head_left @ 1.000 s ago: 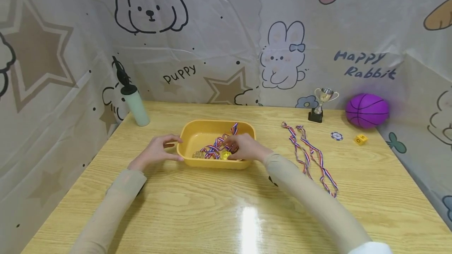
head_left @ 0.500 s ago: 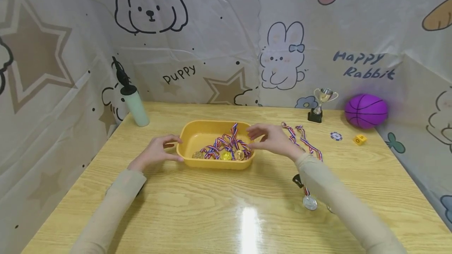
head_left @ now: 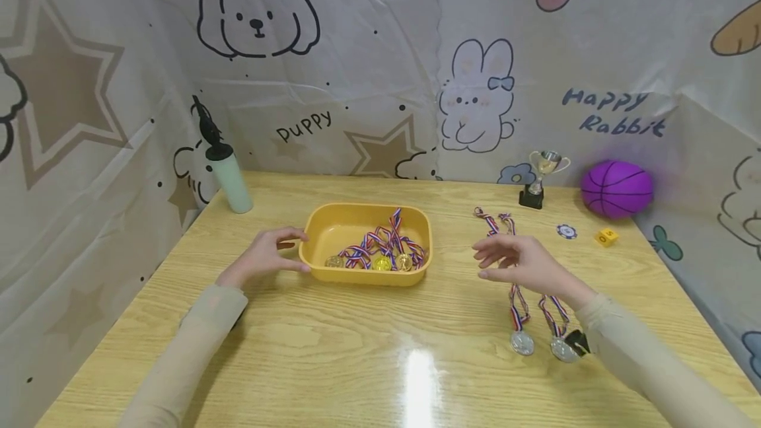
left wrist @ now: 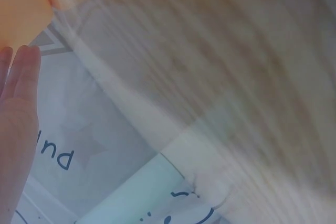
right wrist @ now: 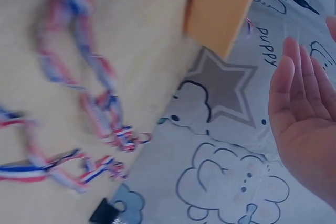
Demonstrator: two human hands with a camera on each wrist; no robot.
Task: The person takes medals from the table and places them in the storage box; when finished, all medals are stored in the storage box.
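Note:
My left hand (head_left: 264, 258) touches the left end of a yellow plastic basin (head_left: 362, 277) with its fingertips, fingers and thumb spread. Inside the basin lie several gold medals (head_left: 382, 263) on red, white and blue ribbons (head_left: 371, 243). To the right, my right hand (head_left: 523, 263) hovers over the table with fingers relaxed and nothing in them; the right wrist view shows this hand (right wrist: 307, 114) bare too. Below it on the table are two silver medals (head_left: 522, 343), whose striped ribbons (head_left: 517, 306) run back under the hand in the head view.
A small trophy cup (head_left: 538, 177) and a purple basketball (head_left: 617, 189) stand at the back right. Nearer are a poker chip (head_left: 567, 231) and a yellow cube (head_left: 607, 237). A pale green bottle-shaped pump (head_left: 230, 180) stands back left, by the printed cloth wall.
My right hand has come out of the basin, leaving a gold medal there, and moved right over the ribbons. The silver medals have come into sight. My left hand stays at the basin.

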